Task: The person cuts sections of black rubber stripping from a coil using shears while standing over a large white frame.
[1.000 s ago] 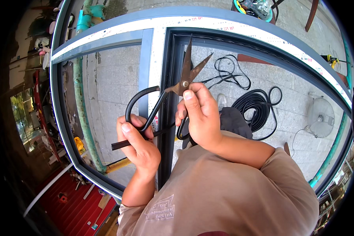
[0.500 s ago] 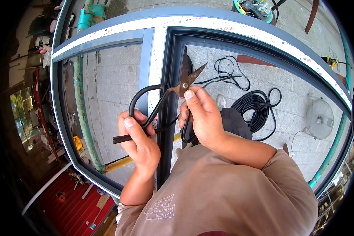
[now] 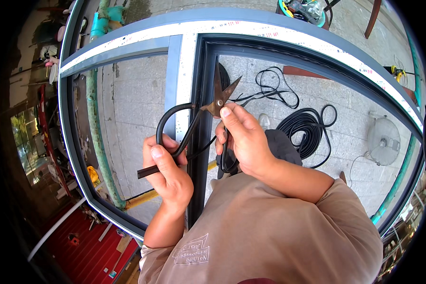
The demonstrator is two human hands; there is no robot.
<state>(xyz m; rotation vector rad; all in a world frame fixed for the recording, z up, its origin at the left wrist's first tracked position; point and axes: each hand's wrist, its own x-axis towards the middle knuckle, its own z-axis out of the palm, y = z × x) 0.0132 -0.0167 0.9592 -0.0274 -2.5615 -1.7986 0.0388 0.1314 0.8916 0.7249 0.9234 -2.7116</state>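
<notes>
A pair of scissors (image 3: 219,102) with rusty brown blades and black-coated handles is held up in front of me, its blades apart and pointing away. My right hand (image 3: 245,137) grips it near the pivot, thumb on the metal. The left handle loop reaches my left hand (image 3: 168,168), whose fingers close around its lower end. That same hand pinches a black rubber strip (image 3: 148,172), and its cut end sticks out to the left. The strip passes behind the fingers toward my right hand, where part is hidden.
A grey window frame (image 3: 175,66) with white protective film surrounds my body. Inside its right opening lie a coil of black strip (image 3: 302,130) and loose loops (image 3: 277,87) on the paved floor. A fan (image 3: 383,141) stands at right; a tub of tools (image 3: 304,13) sits beyond.
The scissors and my right hand have shifted slightly left. The strip's end tips a little lower. Both grips stay the same, and the blades remain apart.
</notes>
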